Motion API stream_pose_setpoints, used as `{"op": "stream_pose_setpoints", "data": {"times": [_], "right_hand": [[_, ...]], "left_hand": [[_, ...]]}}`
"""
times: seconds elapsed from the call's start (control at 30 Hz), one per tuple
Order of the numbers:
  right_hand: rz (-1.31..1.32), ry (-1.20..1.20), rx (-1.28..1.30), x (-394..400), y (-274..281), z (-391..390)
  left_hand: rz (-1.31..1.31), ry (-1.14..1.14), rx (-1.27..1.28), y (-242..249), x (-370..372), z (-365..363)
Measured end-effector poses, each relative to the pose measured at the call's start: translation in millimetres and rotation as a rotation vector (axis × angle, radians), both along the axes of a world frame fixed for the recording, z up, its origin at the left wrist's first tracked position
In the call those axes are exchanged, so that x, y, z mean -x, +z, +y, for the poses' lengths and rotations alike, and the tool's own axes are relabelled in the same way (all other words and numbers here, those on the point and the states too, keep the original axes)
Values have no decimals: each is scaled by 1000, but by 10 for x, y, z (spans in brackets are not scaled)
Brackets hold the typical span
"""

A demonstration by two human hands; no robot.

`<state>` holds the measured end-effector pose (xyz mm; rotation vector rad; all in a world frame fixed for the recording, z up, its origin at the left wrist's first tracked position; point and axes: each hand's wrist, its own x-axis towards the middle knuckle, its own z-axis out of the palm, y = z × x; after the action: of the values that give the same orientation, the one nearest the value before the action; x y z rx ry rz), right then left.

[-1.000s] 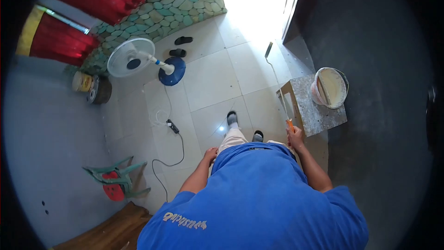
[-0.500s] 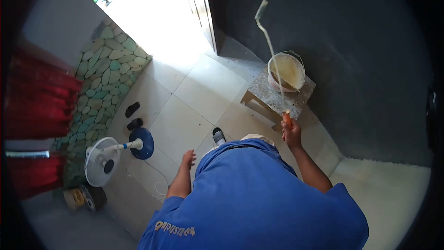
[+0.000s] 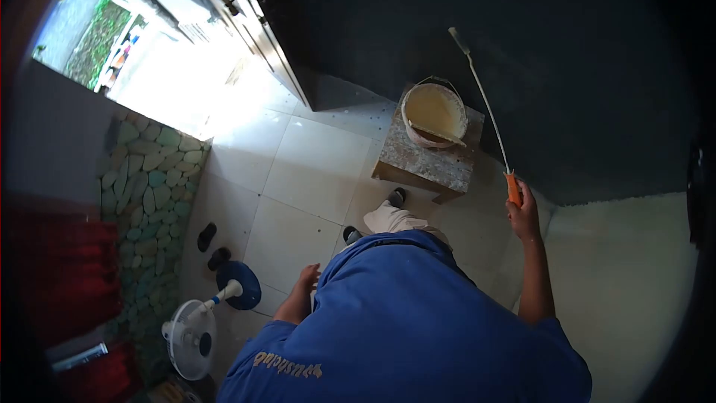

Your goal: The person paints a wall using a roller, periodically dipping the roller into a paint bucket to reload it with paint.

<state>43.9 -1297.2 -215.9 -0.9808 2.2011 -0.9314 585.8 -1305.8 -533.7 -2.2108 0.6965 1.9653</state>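
Observation:
My right hand (image 3: 524, 210) is closed around the orange handle of a paint roller (image 3: 488, 108). The roller's long thin frame points up and away, its small pale roller head in front of the dark grey wall (image 3: 589, 97). To the left of the roller, a bucket (image 3: 416, 136) with cream paint stands on a paint-spattered wooden stool (image 3: 440, 166), with a flat stick or board lying across its inside. My left hand (image 3: 308, 277) hangs beside my hip with nothing in it, its fingers loosely extended and partly seen.
A white and blue standing fan (image 3: 192, 339) stands on the tiled floor at lower left, near a pair of dark slippers (image 3: 212, 248). Red curtains (image 3: 63, 276) and a stone-clad wall (image 3: 153, 201) are on the left. An open door (image 3: 257, 26) leads outside.
My right hand has swung to the right with the roller, away from over the bucket to in front of the dark wall. The view has turned, and one foot has stepped forward.

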Motion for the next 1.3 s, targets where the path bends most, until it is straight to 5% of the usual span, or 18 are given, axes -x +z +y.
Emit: {"op": "stream_pose_setpoints", "data": {"times": [0.2, 0.27, 0.37, 0.67, 0.8, 0.9, 1.07, 1.3], "right_hand": [[180, 56, -192, 370, 218, -187], [105, 19, -285, 427, 331, -317], [138, 106, -287, 533, 322, -435], [120, 241, -562, 645, 637, -801], [18, 264, -490, 542, 859, -1004], [-25, 257, -425, 492, 973, -1122], [-53, 134, -297, 267, 1088, -1276], [-114, -244, 61, -127, 1112, -1738]], "left_hand": [[152, -302, 193, -62, 544, -856], [208, -65, 161, -29, 728, -1183], [115, -26, 122, 114, 921, -1709], [114, -140, 122, 189, 1561, -2640], [81, -425, 507, -170, 1753, -2720], [76, -511, 512, -511, 1716, -2945], [101, -416, 72, -245, 1637, -3521], [25, -543, 105, 40, 1720, -4326]]}}
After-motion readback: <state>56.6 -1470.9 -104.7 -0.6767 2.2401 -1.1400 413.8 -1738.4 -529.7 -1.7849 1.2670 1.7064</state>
